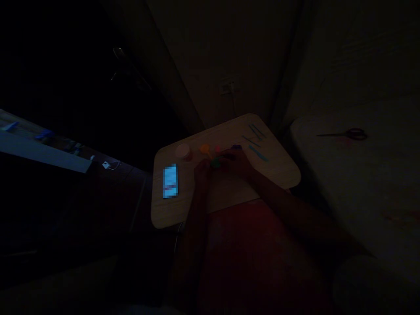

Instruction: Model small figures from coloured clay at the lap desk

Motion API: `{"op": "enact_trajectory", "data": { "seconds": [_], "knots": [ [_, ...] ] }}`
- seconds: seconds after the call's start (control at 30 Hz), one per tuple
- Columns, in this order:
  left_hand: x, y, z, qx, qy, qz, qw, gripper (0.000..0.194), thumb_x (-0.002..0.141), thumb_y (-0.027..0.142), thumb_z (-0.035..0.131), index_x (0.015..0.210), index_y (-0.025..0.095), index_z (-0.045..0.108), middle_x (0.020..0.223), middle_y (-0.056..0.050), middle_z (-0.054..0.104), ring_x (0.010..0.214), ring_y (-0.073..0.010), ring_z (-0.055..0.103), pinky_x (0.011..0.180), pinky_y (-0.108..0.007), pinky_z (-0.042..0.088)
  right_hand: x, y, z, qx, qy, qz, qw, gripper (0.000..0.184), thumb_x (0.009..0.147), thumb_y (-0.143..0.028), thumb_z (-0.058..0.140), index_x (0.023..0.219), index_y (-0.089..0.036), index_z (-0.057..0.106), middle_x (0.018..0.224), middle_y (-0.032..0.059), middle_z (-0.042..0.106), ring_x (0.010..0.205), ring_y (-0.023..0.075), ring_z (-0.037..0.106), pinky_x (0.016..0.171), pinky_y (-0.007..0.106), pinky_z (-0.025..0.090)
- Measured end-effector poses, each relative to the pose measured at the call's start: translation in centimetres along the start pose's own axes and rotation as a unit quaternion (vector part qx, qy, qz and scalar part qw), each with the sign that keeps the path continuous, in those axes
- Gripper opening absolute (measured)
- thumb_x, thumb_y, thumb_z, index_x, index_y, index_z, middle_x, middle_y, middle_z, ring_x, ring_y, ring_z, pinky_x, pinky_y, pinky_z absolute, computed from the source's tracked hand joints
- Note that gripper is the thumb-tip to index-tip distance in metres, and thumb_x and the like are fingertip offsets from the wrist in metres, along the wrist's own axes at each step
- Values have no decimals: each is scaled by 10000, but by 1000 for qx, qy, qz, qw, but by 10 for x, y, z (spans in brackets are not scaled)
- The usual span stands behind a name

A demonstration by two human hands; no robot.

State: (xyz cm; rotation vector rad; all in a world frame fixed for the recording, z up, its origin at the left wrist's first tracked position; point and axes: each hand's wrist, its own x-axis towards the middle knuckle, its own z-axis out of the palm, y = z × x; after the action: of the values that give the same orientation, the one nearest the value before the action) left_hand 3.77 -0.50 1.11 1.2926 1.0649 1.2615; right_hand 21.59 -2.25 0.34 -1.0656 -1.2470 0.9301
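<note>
Looming over everything in this very dark room is a plain wall (226,43), with a pale, broad surface (377,175) spreading out on the right. A deep red cloth (246,245) fills the space between the person's forearms, just below a small wood-grained table (229,192) with rounded corners. Over the tabletop, the right hand (238,162) arches with fingers bent, reaching inward; the left hand (202,170) is partly curled just across from it. Between them sits a small green lump (215,162), right at the fingers of both, though from here I can't tell which hand has hold of it, or how tightly. Dark-handled scissors (356,134) lie on the pale surface. A phone (170,180) glows blue near the table's left edge, and a round, pale tub (183,151) stands beyond it. Slim bluish sticks (258,153) lie scattered toward the far right corner. Smallest are an orange piece (204,149), a dark purple lump (236,147) by the right hand, and a pinkish-red bit (217,149).
</note>
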Motion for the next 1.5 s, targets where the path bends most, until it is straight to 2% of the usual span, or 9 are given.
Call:
{"op": "enact_trajectory", "data": {
  "seconds": [0.23, 0.4, 0.53, 0.63, 0.77, 1.03, 1.13, 1.27, 1.5],
  "knots": [
    [4, -4, -2, 17, -56, 24, 998, 509, 631, 596, 929, 799, 192, 669, 757, -15, 681, 688, -147, 622, 645, -270, 507, 1, 4, -1, 50, -4, 16, 999, 354, 733, -526, 880, 839, -195, 814, 815, 67, 803, 726, 205, 727, 680, 310, 580],
    [-1, 1, 3, 12, -89, 17, 996, 553, 550, 466, 985, 899, 196, 652, 791, 12, 685, 704, -140, 631, 641, -248, 510, -1, 0, 2, 40, -59, 6, 997, 365, 759, -543, 857, 836, -188, 824, 815, 63, 800, 732, 205, 724, 692, 313, 567],
    [-5, 6, 4, 51, -103, 25, 993, 435, 644, 413, 935, 910, 182, 682, 850, -6, 709, 769, -158, 649, 696, -261, 522, -3, -4, 2, 39, -94, 5, 995, 395, 843, -574, 772, 863, -183, 825, 791, 49, 793, 733, 204, 725, 685, 310, 567],
    [-4, 6, 4, 72, -109, 45, 990, 418, 687, 432, 913, 941, 182, 695, 883, -21, 723, 805, -168, 666, 730, -269, 524, -4, -4, 2, 37, -99, -13, 994, 353, 782, -505, 847, 930, -184, 833, 895, 67, 821, 817, 220, 754, 771, 333, 592],
    [0, 1, 3, 44, -115, 54, 991, 508, 618, 418, 957, 988, 192, 692, 936, -46, 743, 849, -189, 693, 760, -284, 545, -4, -5, 4, 38, -97, -17, 994, 293, 767, -433, 867, 933, -194, 835, 967, 80, 832, 905, 244, 773, 872, 377, 603],
    [6, -9, -5, -71, -132, 20, 989, 612, 497, 405, 1004, 1010, 217, 728, 958, -37, 769, 845, -209, 726, 715, -285, 555, -5, -8, 6, 76, -90, 15, 993, 315, 741, -467, 881, 896, -200, 819, 921, 58, 818, 858, 216, 748, 808, 343, 590],
    [5, -7, -5, -81, -135, 30, 987, 611, 568, 492, 981, 1069, 226, 754, 1045, -67, 790, 931, -239, 753, 769, -309, 585, -6, -7, 7, 107, -79, 41, 990, 363, 757, -514, 862, 902, -192, 781, 839, 42, 778, 731, 180, 693, 679, 310, 559],
    [0, -1, -4, -17, -156, 54, 986, 584, 693, 530, 933, 1161, 226, 763, 1191, -96, 794, 1091, -269, 753, 930, -360, 601, -5, -6, 6, 134, -31, 53, 989, 424, 706, -528, 902, 862, -211, 668, 786, 6, 700, 676, 151, 643, 605, 276, 524],
    [-3, 3, 1, 56, -146, 35, 987, 525, 728, 538, 902, 1101, 185, 791, 1127, -120, 815, 1035, -282, 759, 935, -401, 606, 0, 0, 1, 129, -37, 60, 989, 522, 662, -539, 938, 818, -228, 549, 708, -40, 613, 603, 126, 581, 555, 261, 480]
  ]
}}
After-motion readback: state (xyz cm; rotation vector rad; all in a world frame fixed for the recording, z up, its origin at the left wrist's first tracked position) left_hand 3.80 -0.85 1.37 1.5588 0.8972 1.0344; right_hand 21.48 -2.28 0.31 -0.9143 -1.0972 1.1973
